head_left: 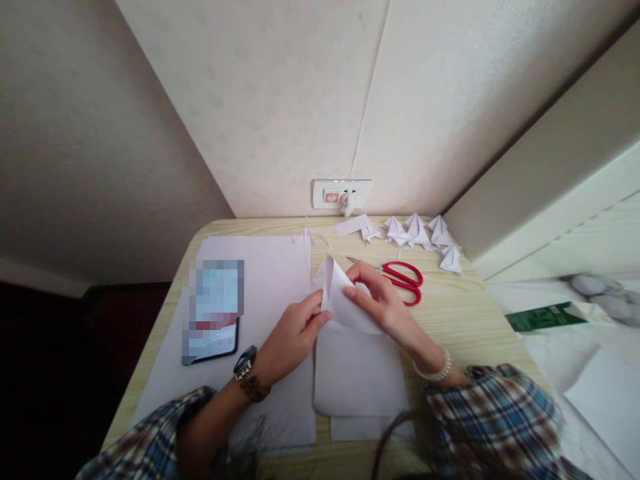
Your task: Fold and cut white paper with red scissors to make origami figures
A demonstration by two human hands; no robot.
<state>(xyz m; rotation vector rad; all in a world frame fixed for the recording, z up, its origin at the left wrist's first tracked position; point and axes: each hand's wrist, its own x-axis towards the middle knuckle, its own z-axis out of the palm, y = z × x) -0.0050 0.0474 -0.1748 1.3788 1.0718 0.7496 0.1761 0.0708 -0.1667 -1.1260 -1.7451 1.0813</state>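
Note:
Between my two hands is a partly folded sheet of white paper (345, 300), its top raised into a point. My left hand (295, 323) pinches the paper's left edge between thumb and fingers. On the other side, my right hand (383, 303) is closed on the upper right of the same sheet, thumb in front. Below it lies a white rectangular pad or stack (357, 377) with rounded corners. Red-handled scissors (407, 280) rest just beyond my right hand, their blades partly hidden.
Large white sheets (280, 400) cover the table's left side, with a phone (213, 313) on them, its screen blurred out. Several folded paper pieces (415, 230) and paper strips line the back. A wall socket (341, 195) holds a plug. A green-and-white box (540, 318) lies at the right.

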